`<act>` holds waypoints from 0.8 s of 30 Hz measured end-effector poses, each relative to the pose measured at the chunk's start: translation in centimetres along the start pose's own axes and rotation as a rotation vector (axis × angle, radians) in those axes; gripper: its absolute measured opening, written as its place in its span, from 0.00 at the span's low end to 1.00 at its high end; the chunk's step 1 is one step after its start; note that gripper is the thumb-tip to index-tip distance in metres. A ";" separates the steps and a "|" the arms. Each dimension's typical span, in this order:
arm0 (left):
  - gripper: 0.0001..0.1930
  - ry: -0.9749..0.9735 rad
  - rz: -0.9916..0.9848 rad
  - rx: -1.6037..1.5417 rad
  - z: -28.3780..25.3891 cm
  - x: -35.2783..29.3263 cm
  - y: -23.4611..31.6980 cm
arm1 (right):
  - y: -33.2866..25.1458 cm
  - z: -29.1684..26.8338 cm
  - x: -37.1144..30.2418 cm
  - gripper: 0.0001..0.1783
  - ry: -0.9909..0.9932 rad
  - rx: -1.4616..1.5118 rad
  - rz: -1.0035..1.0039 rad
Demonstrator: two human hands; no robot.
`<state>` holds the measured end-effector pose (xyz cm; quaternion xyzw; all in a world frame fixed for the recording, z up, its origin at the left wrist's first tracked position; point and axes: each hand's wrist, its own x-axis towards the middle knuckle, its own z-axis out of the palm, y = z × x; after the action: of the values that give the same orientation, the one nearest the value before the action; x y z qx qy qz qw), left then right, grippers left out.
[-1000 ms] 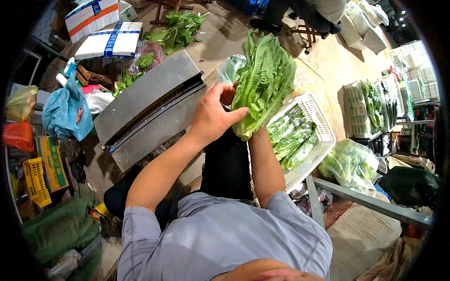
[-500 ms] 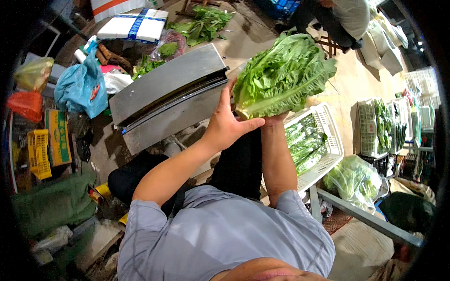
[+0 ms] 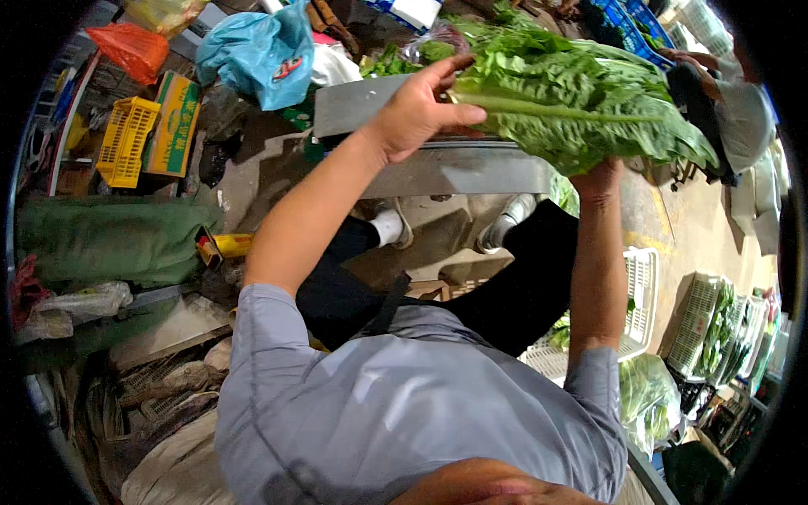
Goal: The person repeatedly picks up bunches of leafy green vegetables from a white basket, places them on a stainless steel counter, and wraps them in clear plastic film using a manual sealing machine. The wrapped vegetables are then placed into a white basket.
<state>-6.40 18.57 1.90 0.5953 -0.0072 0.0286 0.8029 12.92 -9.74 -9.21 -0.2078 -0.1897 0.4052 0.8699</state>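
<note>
A large green head of romaine lettuce (image 3: 581, 105) is held out in front of me, over the right part of a grey metal machine (image 3: 358, 105) with a long slot. My left hand (image 3: 421, 109) is at its pale stem end, thumb and fingers spread around it. Beneath the leaves my right hand (image 3: 599, 178) bears the head from below; its fingers are hidden. The lettuce lies sideways, leaf tips pointing right.
Right of my legs stands a white crate (image 3: 641, 295) of greens, with a clear bag of vegetables (image 3: 648, 400) nearby. More white crates (image 3: 699, 324) stand farther right. At left are a yellow basket (image 3: 126, 143) and a blue bag (image 3: 257, 55). Another person (image 3: 745, 126) is at the far right.
The view has shifted, so the surroundings sit differently. The lettuce has turned flatter, tips to the right, and my hands are wider apart. My right hand now supports it farther along.
</note>
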 end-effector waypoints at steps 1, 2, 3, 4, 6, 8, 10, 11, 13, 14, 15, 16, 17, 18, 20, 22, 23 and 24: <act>0.42 0.030 -0.001 0.041 -1.6 -0.3 0.3 | 0.4 0.3 0.9 0.42 0.013 -0.069 0.024; 0.42 0.040 -0.037 0.066 -3.4 -0.4 1.0 | 1.6 0.7 2.3 0.40 0.005 -0.075 0.046; 0.42 0.049 -0.078 0.071 -4.9 -0.8 1.0 | 2.5 0.7 3.3 0.39 0.012 -0.089 0.076; 0.42 0.058 -0.119 0.076 -6.5 -0.9 1.0 | 3.3 0.5 4.4 0.38 0.019 -0.103 0.105; 0.42 0.080 -0.147 0.106 -10.0 -1.3 -0.3 | 5.6 0.5 6.0 0.31 0.040 -0.077 0.196; 0.42 0.094 -0.224 0.093 -13.1 -2.1 -1.7 | 8.1 -0.2 7.2 0.28 -0.024 -0.020 0.294; 0.41 0.128 -0.253 0.077 -15.9 -2.5 -3.7 | 10.5 -2.2 8.1 0.25 0.094 0.040 0.349; 0.41 0.110 -0.276 0.074 -17.0 -2.8 -4.3 | 11.9 -4.1 8.1 0.24 0.134 -0.038 0.378; 0.42 0.165 -0.320 0.097 -18.3 -3.8 -4.3 | 13.9 -3.1 8.8 0.21 0.180 -0.017 0.426; 0.42 0.186 -0.340 0.107 -18.8 -4.1 -4.2 | 15.1 -3.4 9.2 0.20 0.213 -0.004 0.409; 0.42 0.198 -0.367 0.100 -19.7 -4.7 -4.2 | 16.2 -1.8 9.5 0.19 0.255 -0.019 0.426; 0.42 0.215 -0.391 0.113 -20.5 -4.9 -4.1 | 16.8 -0.2 9.8 0.18 0.298 -0.034 0.442; 0.42 0.227 -0.418 0.124 -20.9 -5.0 -4.0 | 17.0 0.6 10.1 0.17 0.319 -0.087 0.463; 0.42 0.239 -0.445 0.136 -21.3 -5.2 -3.9 | 17.1 1.2 10.3 0.16 0.340 -0.140 0.483; 0.42 0.274 -0.458 0.159 -21.6 -4.8 -4.3 | 17.4 1.1 10.4 0.14 0.395 -0.224 0.497; 0.42 0.281 -0.480 0.204 -21.4 -4.3 -4.2 | 17.5 -0.2 10.4 0.13 0.466 -0.286 0.482; 0.42 0.287 -0.490 0.207 -22.6 -4.6 -4.8 | 18.1 3.5 10.4 0.10 0.525 -0.340 0.436; 0.42 0.283 -0.494 0.216 -22.5 -4.2 -5.0 | 18.1 3.1 10.2 0.11 0.525 -0.361 0.450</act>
<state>-10.82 38.54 -9.60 0.6510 0.2529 -0.0843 0.7107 6.18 9.50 -14.24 -0.4904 0.0213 0.4792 0.7276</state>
